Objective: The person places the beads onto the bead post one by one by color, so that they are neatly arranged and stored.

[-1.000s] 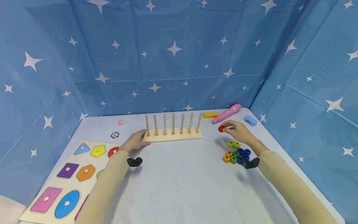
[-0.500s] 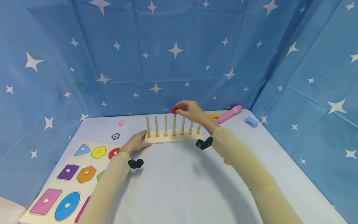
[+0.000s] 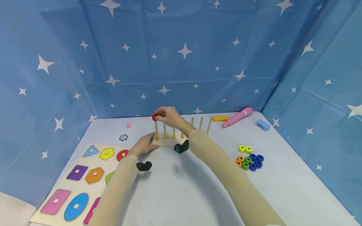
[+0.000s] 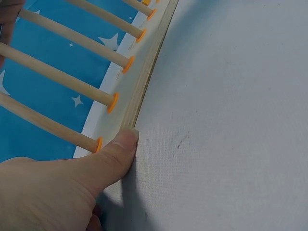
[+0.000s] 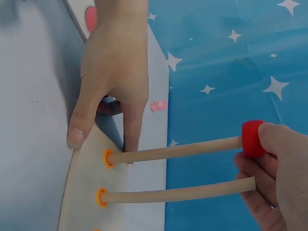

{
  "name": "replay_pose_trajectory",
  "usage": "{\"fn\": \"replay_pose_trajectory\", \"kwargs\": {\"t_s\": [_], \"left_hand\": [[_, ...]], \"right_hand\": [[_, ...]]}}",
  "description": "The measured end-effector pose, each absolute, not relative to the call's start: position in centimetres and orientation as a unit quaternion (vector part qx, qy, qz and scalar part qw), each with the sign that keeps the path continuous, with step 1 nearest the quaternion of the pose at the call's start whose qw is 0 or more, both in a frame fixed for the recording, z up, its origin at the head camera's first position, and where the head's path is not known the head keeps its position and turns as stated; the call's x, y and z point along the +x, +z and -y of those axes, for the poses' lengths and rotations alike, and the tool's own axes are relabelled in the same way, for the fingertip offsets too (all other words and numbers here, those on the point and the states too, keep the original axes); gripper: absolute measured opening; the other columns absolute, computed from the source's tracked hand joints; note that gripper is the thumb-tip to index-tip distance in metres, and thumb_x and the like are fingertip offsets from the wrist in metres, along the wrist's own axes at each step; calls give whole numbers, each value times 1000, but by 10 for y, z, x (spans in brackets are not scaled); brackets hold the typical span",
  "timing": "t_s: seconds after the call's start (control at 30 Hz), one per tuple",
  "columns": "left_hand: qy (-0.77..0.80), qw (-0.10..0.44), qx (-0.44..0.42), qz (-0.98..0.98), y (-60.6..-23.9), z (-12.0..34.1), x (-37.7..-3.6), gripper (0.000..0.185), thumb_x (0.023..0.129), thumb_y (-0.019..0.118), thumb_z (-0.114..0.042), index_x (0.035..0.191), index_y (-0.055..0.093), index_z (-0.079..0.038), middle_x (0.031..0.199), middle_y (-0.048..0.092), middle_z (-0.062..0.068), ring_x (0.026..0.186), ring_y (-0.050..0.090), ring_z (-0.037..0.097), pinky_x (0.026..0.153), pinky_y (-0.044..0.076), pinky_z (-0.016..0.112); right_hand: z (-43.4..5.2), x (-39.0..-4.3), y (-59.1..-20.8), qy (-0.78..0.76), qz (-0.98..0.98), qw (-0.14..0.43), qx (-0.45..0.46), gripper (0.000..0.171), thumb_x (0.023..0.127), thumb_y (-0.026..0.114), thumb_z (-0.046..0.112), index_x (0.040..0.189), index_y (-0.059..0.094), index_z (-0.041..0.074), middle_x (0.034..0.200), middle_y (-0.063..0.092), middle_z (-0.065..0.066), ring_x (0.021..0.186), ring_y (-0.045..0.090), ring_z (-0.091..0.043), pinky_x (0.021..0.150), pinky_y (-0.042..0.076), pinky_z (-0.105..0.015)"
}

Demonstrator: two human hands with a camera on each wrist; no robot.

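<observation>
While left hand presses wooden rack, right hand pinches round red ring atop smooth dowel.

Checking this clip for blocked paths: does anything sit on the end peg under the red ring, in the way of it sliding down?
Nothing visible does. The right hand pinches the red ring at the tip of the end peg, whose shaft is bare down to the base, which the left hand touches.

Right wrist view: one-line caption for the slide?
Right hand pinches a red ring at the tip of the end peg while the left hand steadies the wooden base.
</observation>
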State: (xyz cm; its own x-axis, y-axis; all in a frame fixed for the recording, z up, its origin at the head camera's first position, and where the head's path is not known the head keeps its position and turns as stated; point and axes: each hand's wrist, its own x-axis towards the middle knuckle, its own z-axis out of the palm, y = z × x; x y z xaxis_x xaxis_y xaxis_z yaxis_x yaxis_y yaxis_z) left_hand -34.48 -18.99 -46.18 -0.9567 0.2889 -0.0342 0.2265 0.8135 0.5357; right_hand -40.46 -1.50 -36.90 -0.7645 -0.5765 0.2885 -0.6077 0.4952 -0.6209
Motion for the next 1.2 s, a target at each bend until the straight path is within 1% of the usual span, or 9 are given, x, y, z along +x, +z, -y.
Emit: {"fn": "replay_pose_trajectory", "kwargs": {"t_s": [0.27,0.53,0.7,0.87,1.0,1.13,1.2], "left_hand": [[272,59,138,-951,-455,181,-346,77,86,71,-26,143,32,6,144,37,25,133,32,39,111,26,50],[268,71,125,-953,-464,183,-349,80,87,69,-30,145,27,5,147,32,25,134,29,40,111,25,51],[267,69,125,-953,-466,186,-348,79,87,69,-29,145,28,5,147,31,25,135,28,41,112,24,51],[263,75,123,-954,-464,189,-349,80,87,69,-30,146,27,5,148,30,25,136,26,41,112,22,51],[261,78,123,-954,-464,190,-349,80,87,69,-30,146,26,5,148,29,25,136,26,40,113,21,50],[263,84,128,-952,-465,190,-349,80,88,68,-30,146,25,5,148,28,25,136,25,40,113,21,50],[264,84,125,-953,-465,191,-349,80,88,68,-30,146,26,5,148,29,25,136,25,41,112,22,50]], "right_hand": [[6,-404,-363,341,868,28,361,24,92,63,19,111,65,5,103,67,-5,91,63,-10,78,51,-17],[-17,-397,-356,381,857,44,344,19,92,63,16,109,65,7,102,67,-4,92,64,-11,80,52,-19],[-58,-393,-346,403,854,76,320,20,92,63,18,109,65,8,103,67,-3,93,63,-11,82,52,-22],[-111,-391,-341,443,845,110,280,22,91,64,19,109,66,7,104,68,-4,93,64,-14,82,54,-29],[-153,-382,-341,464,840,140,245,21,91,64,19,107,67,6,103,68,-7,94,64,-15,83,54,-29],[-190,-358,-338,475,842,149,208,21,91,63,12,108,65,-1,106,67,-15,97,64,-24,88,53,-34],[-207,-347,-340,475,846,143,195,22,92,62,9,109,63,-4,107,65,-18,99,62,-29,89,52,-37]]}}
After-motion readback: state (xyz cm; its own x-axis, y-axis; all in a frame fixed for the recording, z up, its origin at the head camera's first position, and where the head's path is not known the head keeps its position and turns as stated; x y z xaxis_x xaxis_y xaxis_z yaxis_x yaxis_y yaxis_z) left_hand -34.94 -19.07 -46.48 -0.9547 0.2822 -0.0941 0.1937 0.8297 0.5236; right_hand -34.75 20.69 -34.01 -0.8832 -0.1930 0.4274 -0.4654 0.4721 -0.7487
